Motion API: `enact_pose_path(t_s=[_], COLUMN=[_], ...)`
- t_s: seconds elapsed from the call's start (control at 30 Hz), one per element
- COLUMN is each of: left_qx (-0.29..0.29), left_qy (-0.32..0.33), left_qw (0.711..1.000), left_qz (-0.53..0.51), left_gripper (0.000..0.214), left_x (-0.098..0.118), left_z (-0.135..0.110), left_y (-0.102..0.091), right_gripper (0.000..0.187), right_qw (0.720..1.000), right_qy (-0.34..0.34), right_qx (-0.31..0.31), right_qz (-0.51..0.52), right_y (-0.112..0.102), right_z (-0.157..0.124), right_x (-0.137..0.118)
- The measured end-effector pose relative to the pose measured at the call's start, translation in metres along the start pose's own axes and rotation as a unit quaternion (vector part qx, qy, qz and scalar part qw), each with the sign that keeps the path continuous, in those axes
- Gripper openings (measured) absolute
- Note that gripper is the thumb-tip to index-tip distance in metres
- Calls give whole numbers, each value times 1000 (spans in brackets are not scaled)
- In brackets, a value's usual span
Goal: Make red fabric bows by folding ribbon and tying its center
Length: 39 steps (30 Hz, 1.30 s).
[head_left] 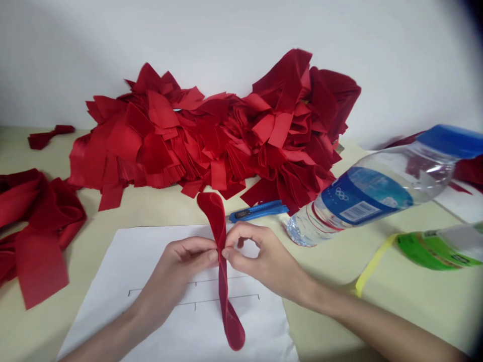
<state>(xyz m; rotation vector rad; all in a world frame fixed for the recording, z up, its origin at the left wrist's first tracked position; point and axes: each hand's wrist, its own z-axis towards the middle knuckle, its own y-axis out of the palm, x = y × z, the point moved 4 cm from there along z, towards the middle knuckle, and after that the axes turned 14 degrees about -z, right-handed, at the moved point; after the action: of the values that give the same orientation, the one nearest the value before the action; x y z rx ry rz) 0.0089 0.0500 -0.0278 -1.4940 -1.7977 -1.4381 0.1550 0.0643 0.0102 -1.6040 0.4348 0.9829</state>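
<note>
My left hand (179, 274) and my right hand (256, 261) meet at the middle of a long strip of dark red ribbon-like fabric (221, 251), pinching it between thumbs and fingers. The strip hangs twisted, with a rounded loop at its top end (209, 208) and another at its bottom end (234, 329). Below my hands lies a white sheet of paper (222, 322) printed with thin black lines, and the lower end of the strip rests over it.
A large heap of cut red fabric pieces (211, 136) stands against the white wall. More red strips (37, 226) lie at the left. A blue utility knife (258, 211), a water bottle (366, 193) on its side and a green tape roll (433, 249) lie to the right.
</note>
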Motion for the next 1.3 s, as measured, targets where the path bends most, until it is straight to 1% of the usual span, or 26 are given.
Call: enact_pose_path(t_s=[0.07, 0.2, 0.3, 0.37, 0.47, 0.6, 0.7, 0.8, 0.9, 1.0, 1.07, 1.13, 1.2, 1.3], left_qx=[13, -13, -13, -16, -35, -63, -75, -77, -65, -42, -41, -59, -69, -53], left_qy=[-3, 4, -7, -17, -32, -47, -49, -47, -39, 1, 21, 21, 15, 16], left_qw=[1000, 1000, 999, 999, 995, 990, 988, 987, 993, 999, 998, 997, 996, 996], left_qz=[10, -23, -29, -47, -91, -117, -127, -132, -95, -4, 33, 46, 55, 70], left_gripper=[6, 8, 8, 7, 2, 6, 6, 5, 5, 15, 17, 9, 13, 12], left_x=[1, 1, 0, 0, 2, 4, 2, -1, -3, 0, 2, 2, 1, 2], left_z=[0, 1, 1, 0, -2, -3, -2, -1, 0, 0, -1, -2, -4, -5], left_y=[-1, -1, -2, -1, 3, 7, 6, 4, 1, 1, 2, 5, 6, 6], right_gripper=[7, 8, 8, 8, 9, 14, 14, 14, 13, 8, 8, 11, 17, 22], right_qw=[1000, 1000, 999, 999, 1000, 1000, 1000, 999, 998, 999, 998, 997, 997, 996], right_qy=[1, -20, -32, -26, -16, -19, -19, -19, -18, -12, -16, -22, -25, -41], right_qx=[4, 13, 8, 5, -4, -8, -14, -34, -44, -34, -25, -21, -21, -23], right_qz=[-6, -11, -15, -20, -24, -20, -17, -20, -27, -40, -53, -68, -77, -74], right_y=[1, 1, 0, -1, -3, -6, -7, -6, -6, -6, -5, -5, -4, -5], right_z=[0, -1, -1, -1, 0, 1, 1, 2, 4, 5, 5, 5, 4, 4], right_x=[0, -3, -4, -3, -4, -7, -8, -7, -4, 1, 3, 4, 4, 3])
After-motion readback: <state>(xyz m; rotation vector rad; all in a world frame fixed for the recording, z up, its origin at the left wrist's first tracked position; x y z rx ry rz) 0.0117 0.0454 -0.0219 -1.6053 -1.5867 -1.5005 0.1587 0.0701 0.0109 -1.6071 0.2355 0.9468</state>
